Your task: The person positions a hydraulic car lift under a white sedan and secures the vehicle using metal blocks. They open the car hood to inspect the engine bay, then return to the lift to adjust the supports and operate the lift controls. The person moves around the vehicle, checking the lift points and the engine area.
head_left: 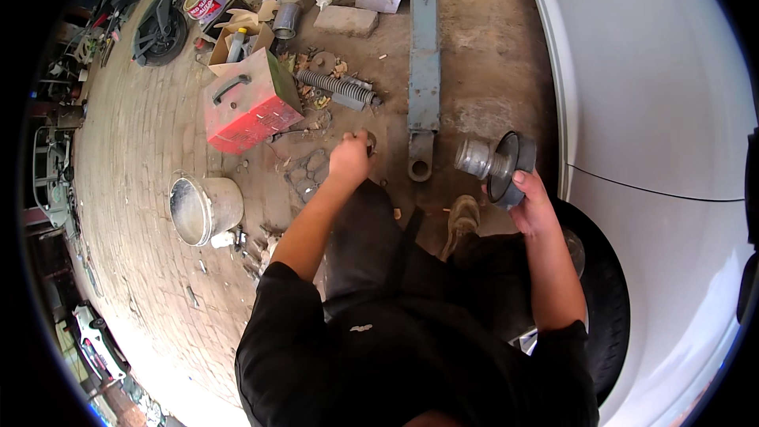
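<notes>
In our right hand (pixel 533 204) we hold a metal-stemmed black disc (pixel 514 170), fingers closed on its rim, between the grey beam (pixel 424 87) and the white car panel (pixel 648 111). Our left hand (pixel 352 161) is curled inward — we cannot tell what, if anything, it grips — near the red box (pixel 257 119).

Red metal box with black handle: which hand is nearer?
Left. The left hand is right of the red metal box and lower in view; the right hand is much farther right, holding a dark round part.
</notes>
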Demonstrator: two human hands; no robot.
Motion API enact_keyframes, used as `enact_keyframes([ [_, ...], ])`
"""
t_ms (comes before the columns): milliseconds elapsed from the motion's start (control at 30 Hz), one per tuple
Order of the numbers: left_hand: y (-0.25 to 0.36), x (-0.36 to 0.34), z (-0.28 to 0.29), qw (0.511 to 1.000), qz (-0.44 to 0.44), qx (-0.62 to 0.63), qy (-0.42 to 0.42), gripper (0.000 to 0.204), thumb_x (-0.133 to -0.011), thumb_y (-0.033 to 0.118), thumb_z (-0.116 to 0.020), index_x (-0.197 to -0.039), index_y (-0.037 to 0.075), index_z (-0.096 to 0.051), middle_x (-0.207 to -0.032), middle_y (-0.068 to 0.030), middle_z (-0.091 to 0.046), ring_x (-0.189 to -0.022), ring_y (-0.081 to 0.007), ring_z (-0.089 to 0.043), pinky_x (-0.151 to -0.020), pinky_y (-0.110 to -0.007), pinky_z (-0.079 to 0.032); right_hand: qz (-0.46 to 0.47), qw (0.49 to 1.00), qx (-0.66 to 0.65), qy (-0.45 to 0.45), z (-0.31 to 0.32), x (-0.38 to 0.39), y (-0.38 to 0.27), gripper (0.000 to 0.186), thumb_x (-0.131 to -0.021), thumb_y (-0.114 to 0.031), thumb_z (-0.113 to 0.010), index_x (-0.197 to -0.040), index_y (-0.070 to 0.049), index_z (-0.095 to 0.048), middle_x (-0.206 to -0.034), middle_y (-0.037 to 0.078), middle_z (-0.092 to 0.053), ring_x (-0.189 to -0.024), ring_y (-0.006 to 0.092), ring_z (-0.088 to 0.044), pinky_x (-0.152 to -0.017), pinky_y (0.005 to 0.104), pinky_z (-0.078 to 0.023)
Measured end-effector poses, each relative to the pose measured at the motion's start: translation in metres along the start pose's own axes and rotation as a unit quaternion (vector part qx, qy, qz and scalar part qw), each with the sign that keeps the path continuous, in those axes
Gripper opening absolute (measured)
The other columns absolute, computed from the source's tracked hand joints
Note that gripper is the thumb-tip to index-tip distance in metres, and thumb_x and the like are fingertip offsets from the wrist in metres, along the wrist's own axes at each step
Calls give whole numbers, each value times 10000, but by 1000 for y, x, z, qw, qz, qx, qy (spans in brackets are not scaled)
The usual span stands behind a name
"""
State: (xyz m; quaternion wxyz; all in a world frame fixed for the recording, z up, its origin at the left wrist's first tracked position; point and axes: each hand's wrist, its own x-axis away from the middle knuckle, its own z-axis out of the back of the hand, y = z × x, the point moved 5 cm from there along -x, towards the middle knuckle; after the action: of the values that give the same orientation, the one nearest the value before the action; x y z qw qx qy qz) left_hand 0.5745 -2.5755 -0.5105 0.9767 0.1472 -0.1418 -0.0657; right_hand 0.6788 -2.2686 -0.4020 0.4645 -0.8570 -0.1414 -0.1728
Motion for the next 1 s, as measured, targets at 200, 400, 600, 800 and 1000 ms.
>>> enact_keyframes([
  [200, 133, 56, 100, 849, -376, 373, 2, 633, -727, 148, -778, -1289, 49, -505, -1232, -179, -540, -1123, -360, -543, -917, -392, -478, 11, 1000, 1, -22, -2, 12, 11, 841, -710, -318, -755, -1370, -52, -309, -1187, 112, -484, -1051, 235, -550, -837, 385, -524],
  [400, 145, 62, 64, 790, -259, 486, -269, 534, -804, 131, -758, -1258, 28, -497, -1024, -113, -644, -942, -218, -646, -792, -302, -511, -13, 1000, 2, -10, -11, 26, 11, 901, -662, -345, -799, -1365, -42, -323, -1200, 117, -497, -1054, 237, -557, -857, 364, -505],
  [600, 138, 81, 50, 848, -252, 409, -222, 483, -793, 287, -778, -1083, 9, -510, -803, -103, -610, -696, -224, -634, -631, -318, -496, 41, 995, 86, -9, -16, 27, 14, 1054, -615, -350, -837, -1444, -68, -249, -1263, 108, -439, -1151, 241, -483, -959, 377, -422],
  [800, 140, 77, 33, 786, -182, 591, -15, 253, -986, 234, -484, -981, -9, -552, -808, -76, -604, -725, -102, -561, -656, -263, -452, 135, 959, 245, -38, -38, 26, 26, 1207, -610, -365, -828, -1495, -65, -65, -1275, 101, -374, -1147, 224, -433, -989, 379, -378],
  [1000, 141, 69, 1, 739, -119, 663, -20, 343, -1012, 292, -412, -915, 12, -584, -783, -18, -580, -698, -75, -499, -628, -251, -414, 147, 945, 292, 6, -27, 25, 42, 1227, -595, -312, -829, -1492, -51, -33, -1284, 132, -362, -1151, 236, -430, -979, 392, -397],
])
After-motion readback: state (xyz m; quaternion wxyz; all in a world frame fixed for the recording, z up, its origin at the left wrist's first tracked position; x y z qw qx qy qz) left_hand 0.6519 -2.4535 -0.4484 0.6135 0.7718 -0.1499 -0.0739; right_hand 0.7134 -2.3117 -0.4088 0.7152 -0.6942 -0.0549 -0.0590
